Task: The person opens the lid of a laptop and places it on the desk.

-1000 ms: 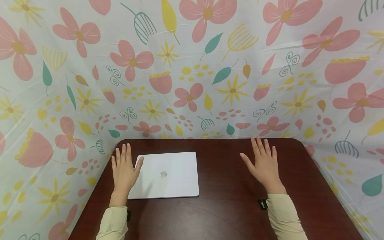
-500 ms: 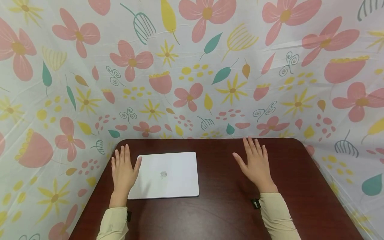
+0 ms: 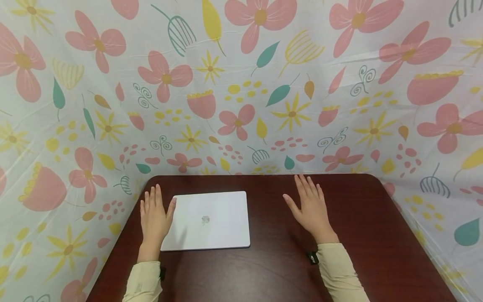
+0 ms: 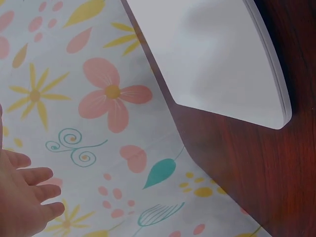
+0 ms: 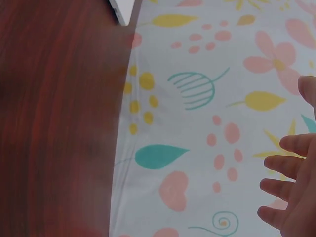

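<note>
A closed silver-white laptop with a logo on its lid lies on the dark reddish-brown table, left of centre. My left hand is held above the laptop's left edge, fingers straight and thumb spread toward the lid; it holds nothing. To the right of the laptop, my right hand hovers over the table with straight fingers and thumb apart, also holding nothing. In the left wrist view the laptop's corner shows beside the fingers. Only a small corner of the laptop appears in the right wrist view.
A white cloth printed with flowers and leaves hangs right behind the table and along both sides. The table's back edge meets the cloth. Dark bands sit at both wrists, by the sleeves.
My right hand has moved left across the table, nearer to the laptop. The left hand has shifted very slightly left and downward. The laptop has stayed in place.
</note>
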The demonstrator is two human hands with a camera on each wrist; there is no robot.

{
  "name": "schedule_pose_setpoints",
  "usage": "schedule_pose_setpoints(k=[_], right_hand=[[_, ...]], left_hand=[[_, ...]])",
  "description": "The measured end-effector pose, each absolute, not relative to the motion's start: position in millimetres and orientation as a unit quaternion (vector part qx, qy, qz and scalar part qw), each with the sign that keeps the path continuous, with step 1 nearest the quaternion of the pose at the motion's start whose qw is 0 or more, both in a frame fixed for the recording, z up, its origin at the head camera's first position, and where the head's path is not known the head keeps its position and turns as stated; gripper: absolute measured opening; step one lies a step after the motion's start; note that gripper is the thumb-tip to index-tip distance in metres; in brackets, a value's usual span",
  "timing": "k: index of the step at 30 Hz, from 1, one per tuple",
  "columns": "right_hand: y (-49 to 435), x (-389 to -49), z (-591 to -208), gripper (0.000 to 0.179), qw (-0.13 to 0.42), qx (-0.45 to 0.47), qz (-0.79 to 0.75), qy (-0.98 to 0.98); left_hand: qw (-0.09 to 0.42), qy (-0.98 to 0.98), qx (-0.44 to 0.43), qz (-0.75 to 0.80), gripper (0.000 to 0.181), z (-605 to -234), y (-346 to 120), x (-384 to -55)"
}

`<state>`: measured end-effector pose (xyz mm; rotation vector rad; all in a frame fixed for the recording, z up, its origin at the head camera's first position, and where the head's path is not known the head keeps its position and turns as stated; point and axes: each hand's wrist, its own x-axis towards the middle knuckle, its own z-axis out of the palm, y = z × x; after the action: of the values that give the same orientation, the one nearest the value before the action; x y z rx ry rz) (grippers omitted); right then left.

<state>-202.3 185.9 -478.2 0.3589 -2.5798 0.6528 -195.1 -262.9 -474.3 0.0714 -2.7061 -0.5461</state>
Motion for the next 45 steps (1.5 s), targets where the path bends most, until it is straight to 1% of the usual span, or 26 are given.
schedule_pose_setpoints(k=[10, 18, 23, 28, 33, 40, 45], right_hand=[[173, -200, -486, 0.072, 0.217, 0.133, 0.261, -0.931], [167, -202, -494, 0.069, 0.197, 0.129, 0.297, -0.926], [163, -204, -500, 0.068, 0.177, 0.13, 0.312, -0.924], [156, -205, -507, 0.069, 0.146, 0.128, 0.328, -0.925], [148, -205, -511, 0.069, 0.125, 0.126, 0.342, -0.923], [138, -206, -516, 0.069, 0.09, 0.145, 0.386, -0.907], [131, -208, -524, 0.069, 0.075, 0.157, 0.397, -0.901]], left_hand=[[0.189, -0.961, 0.029, -0.199, 0.076, -480, -265, -196], [0.182, -0.962, 0.036, -0.202, 0.072, -484, -265, -198], [0.172, -0.963, 0.041, -0.203, 0.07, -488, -267, -199], [0.151, -0.965, 0.047, -0.208, 0.069, -493, -269, -201], [0.133, -0.965, 0.051, -0.221, 0.068, -496, -268, -201], [0.122, -0.962, 0.055, -0.239, 0.066, -496, -270, -201], [0.112, -0.959, 0.061, -0.253, 0.065, -500, -272, -203]])
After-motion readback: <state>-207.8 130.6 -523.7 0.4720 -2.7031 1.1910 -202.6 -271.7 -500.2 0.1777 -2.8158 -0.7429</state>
